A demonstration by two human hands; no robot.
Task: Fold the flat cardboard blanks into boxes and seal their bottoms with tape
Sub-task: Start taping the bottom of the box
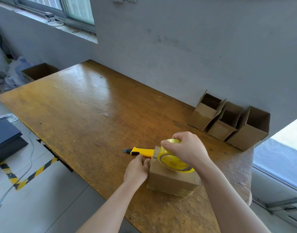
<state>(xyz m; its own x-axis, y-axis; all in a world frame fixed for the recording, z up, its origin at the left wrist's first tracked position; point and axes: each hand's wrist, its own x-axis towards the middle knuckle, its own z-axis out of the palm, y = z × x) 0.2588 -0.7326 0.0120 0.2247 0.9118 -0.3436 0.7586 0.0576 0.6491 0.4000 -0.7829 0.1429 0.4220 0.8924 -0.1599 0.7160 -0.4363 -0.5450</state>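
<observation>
Fingers of the right hand (186, 149) gripped the yellow tape roll (173, 158) atop the upturned box (173, 180) at the table's near edge; the left hand (137, 169) pressed curled against the box's side. Pulled askew, the tape could wrinkle or miss the seam. A utility knife (139, 151) lay just beyond on the worn wooden table (77, 106); three finished boxes (228, 125) lined the grey wall (178, 39).

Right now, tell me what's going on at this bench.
A person is taping a cardboard box on the wooden table. The right hand holds a yellow tape roll on top of the box, while the left hand presses at its left edge. A yellow utility knife lies just behind. Three open boxes stand by the wall.
</observation>
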